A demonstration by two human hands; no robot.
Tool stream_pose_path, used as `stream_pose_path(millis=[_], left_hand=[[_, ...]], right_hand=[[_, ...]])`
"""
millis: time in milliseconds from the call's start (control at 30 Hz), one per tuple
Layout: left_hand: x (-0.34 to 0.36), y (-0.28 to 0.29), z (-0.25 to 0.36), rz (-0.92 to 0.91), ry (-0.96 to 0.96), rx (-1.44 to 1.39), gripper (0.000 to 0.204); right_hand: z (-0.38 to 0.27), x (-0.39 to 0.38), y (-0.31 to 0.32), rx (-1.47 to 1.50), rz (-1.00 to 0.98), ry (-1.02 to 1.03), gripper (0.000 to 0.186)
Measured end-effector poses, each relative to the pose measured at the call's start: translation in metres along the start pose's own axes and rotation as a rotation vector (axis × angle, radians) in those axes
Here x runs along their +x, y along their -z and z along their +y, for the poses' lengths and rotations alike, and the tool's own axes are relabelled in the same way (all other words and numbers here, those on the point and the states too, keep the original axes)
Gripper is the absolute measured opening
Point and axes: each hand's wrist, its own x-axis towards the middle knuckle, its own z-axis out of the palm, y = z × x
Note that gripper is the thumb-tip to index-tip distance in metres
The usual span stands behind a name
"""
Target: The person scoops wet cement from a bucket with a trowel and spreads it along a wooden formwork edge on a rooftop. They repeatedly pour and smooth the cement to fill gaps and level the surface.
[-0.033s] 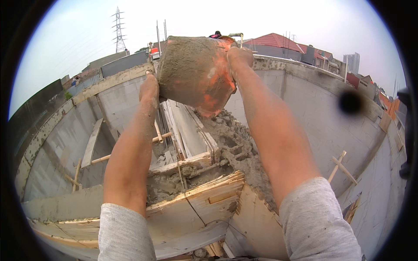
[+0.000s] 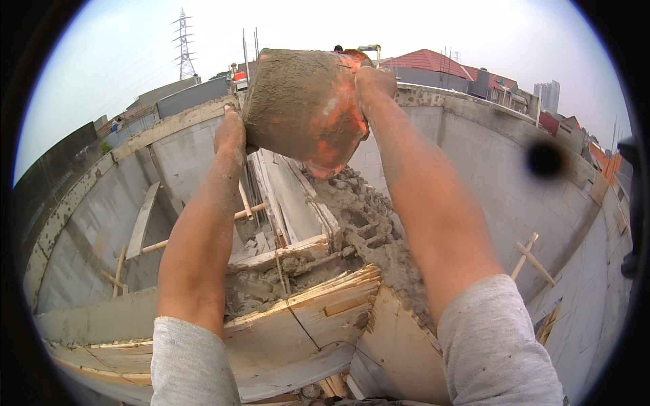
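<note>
- Here's the bucket (image 2: 301,111), orange under a thick grey crust, tipped on its side and held up between your hands at the far end of your outstretched arms.
- Your left hand (image 2: 231,132) is on the bucket's left side, its grip bearing the load; some fingers disappear behind the bucket, so you can't tell how far they curl.
- Over on the bucket's upper right, your right hand (image 2: 374,84) has its grip closed on the edge, knuckles bent tight.
- Below the bucket, lumpy wet concrete (image 2: 369,227) spreads toward you, pitted and rough.
- Nearer you than the bucket, timber boards (image 2: 305,308) edge that concrete, with a thin wire (image 2: 298,318) running down their face.
- Beyond the bucket and to its right, there's a grey block wall (image 2: 474,162), with a red roof (image 2: 433,68) showing above it.
- Far behind the bucket, off to its left, stands a lattice pylon (image 2: 183,47).
</note>
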Motion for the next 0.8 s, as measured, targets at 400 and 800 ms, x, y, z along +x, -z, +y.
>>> stream_pose_path(millis=[400, 800], left_hand=[[0.042, -0.018, -0.004, 0.07, -0.028, 0.446, 0.076], [0.013, -0.033, 0.054, 0.193, -0.35, 0.492, 0.085]], right_hand=[[0.044, -0.001, -0.006, -0.12, 0.004, 0.069, 0.041], [0.008, 0.022, 0.007, 0.309, 0.061, 0.005, 0.042]])
